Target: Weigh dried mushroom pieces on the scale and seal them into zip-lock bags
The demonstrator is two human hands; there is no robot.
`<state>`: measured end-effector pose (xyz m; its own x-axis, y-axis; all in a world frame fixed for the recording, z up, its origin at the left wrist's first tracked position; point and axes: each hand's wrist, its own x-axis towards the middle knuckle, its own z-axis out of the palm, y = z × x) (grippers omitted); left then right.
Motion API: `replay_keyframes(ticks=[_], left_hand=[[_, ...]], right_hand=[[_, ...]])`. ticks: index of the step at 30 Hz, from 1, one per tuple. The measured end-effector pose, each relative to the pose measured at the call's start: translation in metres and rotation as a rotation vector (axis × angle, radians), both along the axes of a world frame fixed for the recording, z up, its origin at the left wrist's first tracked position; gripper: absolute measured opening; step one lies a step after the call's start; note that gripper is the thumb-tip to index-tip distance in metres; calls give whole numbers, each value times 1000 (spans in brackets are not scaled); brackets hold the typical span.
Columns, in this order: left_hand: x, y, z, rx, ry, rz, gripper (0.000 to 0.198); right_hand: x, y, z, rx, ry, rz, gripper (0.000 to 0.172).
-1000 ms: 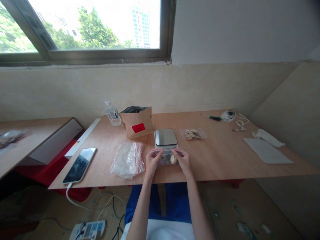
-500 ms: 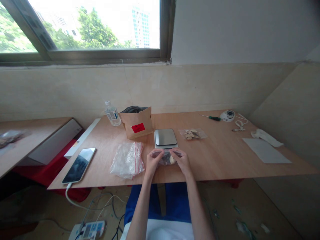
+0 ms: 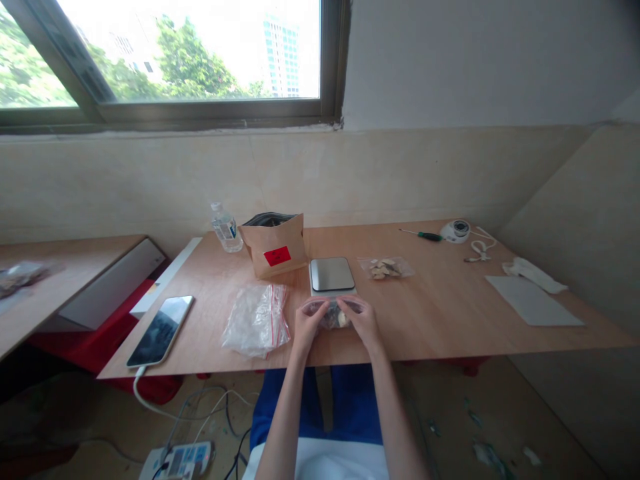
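Note:
Both hands pinch the top edge of a small clear zip bag [image 3: 330, 319] with pale and dark pieces inside. My left hand [image 3: 307, 322] grips its left part and my right hand [image 3: 364, 321] its right part, thumbs close together near the middle. Just beyond the fingers lies a kitchen scale [image 3: 331, 274] with a bare metal plate. To the scale's right rests a clear bag of pale flat slices [image 3: 385, 268]. Left of my left hand is a stack of clear zip bags [image 3: 255, 321] with red seal lines.
An open brown paper pouch [image 3: 275, 247] with a red label stands behind the bags, beside a plastic bottle [image 3: 227, 228]. A phone [image 3: 161, 331] on its cable lies left. A screwdriver [image 3: 429, 236], a dome camera [image 3: 456, 231] and a white sheet [image 3: 533, 301] are right.
My thumbs have moved slightly closer together along the bag's top edge. The other things on the table lie as before.

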<state>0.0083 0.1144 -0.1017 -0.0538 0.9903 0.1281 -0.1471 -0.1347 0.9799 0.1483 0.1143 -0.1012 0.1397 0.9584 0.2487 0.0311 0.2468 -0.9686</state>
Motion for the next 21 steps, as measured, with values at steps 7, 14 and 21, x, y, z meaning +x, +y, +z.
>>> replay_keyframes(ticks=[7,14,21], left_hand=[[2,1,1,61,45,26,21],[4,1,-4,96,73,98,21],[6,-4,1,101,39,202,22]], right_hand=[[-8,1,1,23,-11,-25,18],[-20,3,-2,57,-71,-114,18],[-31,3,-2,42,-60,-131,25]])
